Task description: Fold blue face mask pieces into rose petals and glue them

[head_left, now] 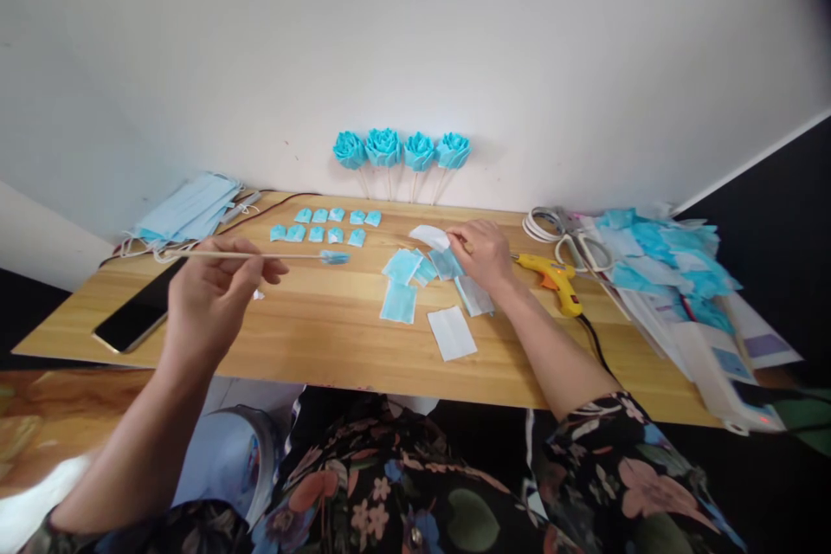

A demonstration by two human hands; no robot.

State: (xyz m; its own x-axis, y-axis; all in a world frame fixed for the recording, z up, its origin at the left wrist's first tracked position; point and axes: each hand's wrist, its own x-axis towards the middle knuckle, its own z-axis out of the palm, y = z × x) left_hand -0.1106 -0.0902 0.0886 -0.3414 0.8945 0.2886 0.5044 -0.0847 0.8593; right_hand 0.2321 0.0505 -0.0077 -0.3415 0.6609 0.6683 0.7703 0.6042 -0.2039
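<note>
Left hand (217,277): fingers clamped on thin stick (260,255), held roughly level above tabletop (331,346), blue material wrapped at its tip. Right hand (484,253): fingers pinch a white-faced square (429,236) over loose blue and white squares (398,301). Yellow glue gun (557,280) lies beyond right wrist.

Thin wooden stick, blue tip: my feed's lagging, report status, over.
Left hand gripping thin wooden stick, blue tip outward. Right hand pinching white fabric piece by light-blue fabric squares. Yellow plastic glue gun beside right forearm.
</note>
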